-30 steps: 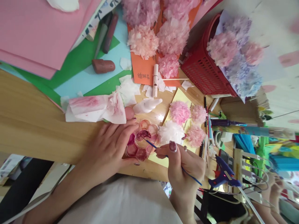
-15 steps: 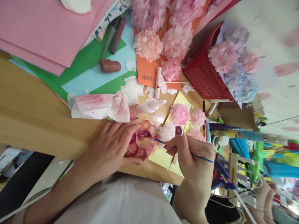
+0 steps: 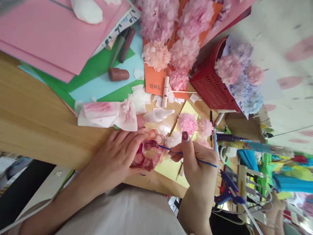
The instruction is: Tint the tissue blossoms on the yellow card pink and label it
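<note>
My left hand [image 3: 122, 150] lies on the table with its fingers and thumb closed round the near edge of a flower-shaped paint palette [image 3: 148, 164]. Red and pink paint fills several of the palette's wells. In my right hand [image 3: 195, 156] is a thin blue paintbrush [image 3: 206, 163], pinched between thumb and fingers, its tip in the dark red well. Beside the palette sits a white paper flower [image 3: 174, 139], and past it a pink paper flower [image 3: 187, 122] on yellow paper. A pink-stained tissue [image 3: 105, 115] lies beyond my left hand.
A red basket [image 3: 212, 88] holding paper flowers stands at the back right. A white bottle [image 3: 158, 115] lies behind the palette. The blue glue gun [image 3: 228, 189] is right of my right wrist, by a power strip. Pink sheets [image 3: 49, 36] fill the far left.
The view has shifted slightly, so the table things appear a little lower. The brush tip stays in the dark red well, and both hands keep their hold.
</note>
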